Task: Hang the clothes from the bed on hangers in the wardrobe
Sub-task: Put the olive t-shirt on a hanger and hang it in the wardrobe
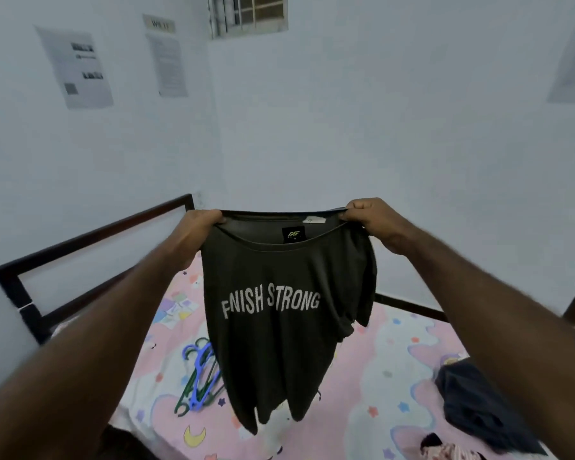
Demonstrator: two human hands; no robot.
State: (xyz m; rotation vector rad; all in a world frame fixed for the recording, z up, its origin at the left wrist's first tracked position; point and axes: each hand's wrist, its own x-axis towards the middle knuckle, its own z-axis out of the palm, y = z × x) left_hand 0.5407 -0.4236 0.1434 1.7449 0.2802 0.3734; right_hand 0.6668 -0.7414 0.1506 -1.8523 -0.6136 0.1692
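both hands are raised above the bed [395, 353], holding a dark olive t-shirt [279, 353] stretched between them. the left hand [198, 229] is curled tight, with its fingers folded over the collar at one shoulder. the right hand [367, 215] is closed the same way and pinches the collar edge at the other shoulder. the neck opening is pulled taut and faces the camera. a small black label shows inside it, and white letters run across the chest. the t-shirt hangs free over the middle of the bed; whether its hem touches the pink patterned sheet cannot be told from this view. on the bed, partly behind the shirt on the left-hand side, lies a loose bunch of blue and green hangers [198, 380]. a dark blue garment [472, 403] lies crumpled on the bed's right-hand side. a pink-and-dark cloth [445, 452] sits at the bed's near edge, just beside that garment. the dark bed frame [90, 235] stands along the bed's far left end.
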